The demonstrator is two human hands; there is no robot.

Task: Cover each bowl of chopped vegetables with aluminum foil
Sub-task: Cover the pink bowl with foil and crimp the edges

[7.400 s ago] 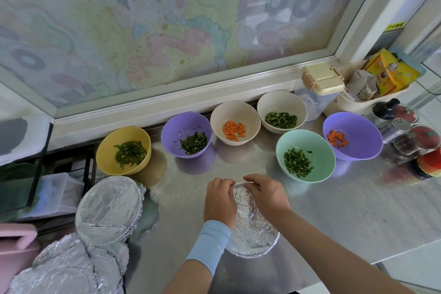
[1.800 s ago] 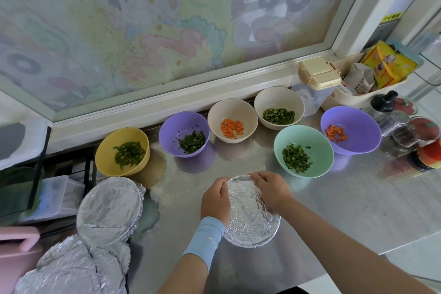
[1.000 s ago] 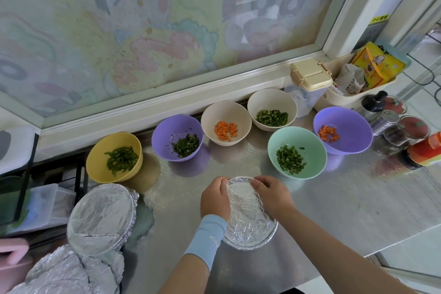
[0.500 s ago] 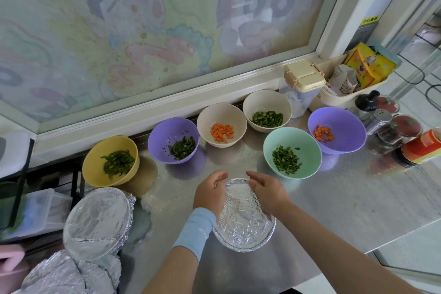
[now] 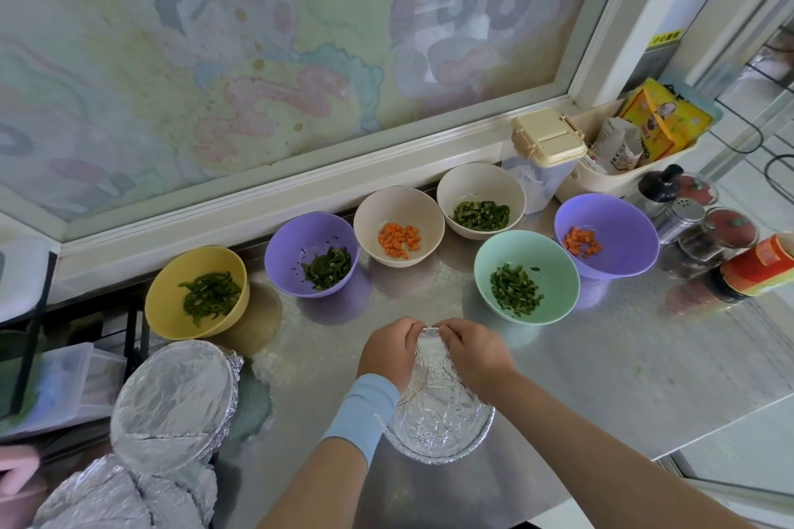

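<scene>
Left grip [image 5: 386,352] and right grip [image 5: 472,350] pinch the crinkled silver foil sheet [image 5: 438,412] at its 12 o'clock edge; it looks light and tear-prone, so hold the rim gently.

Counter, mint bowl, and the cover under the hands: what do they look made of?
The counter looks like brushed stainless steel: blurred bowl reflections. The mint bowl is probably matte plastic or melamine: even colour. The cover is aluminum foil: shiny, crinkled.
</scene>
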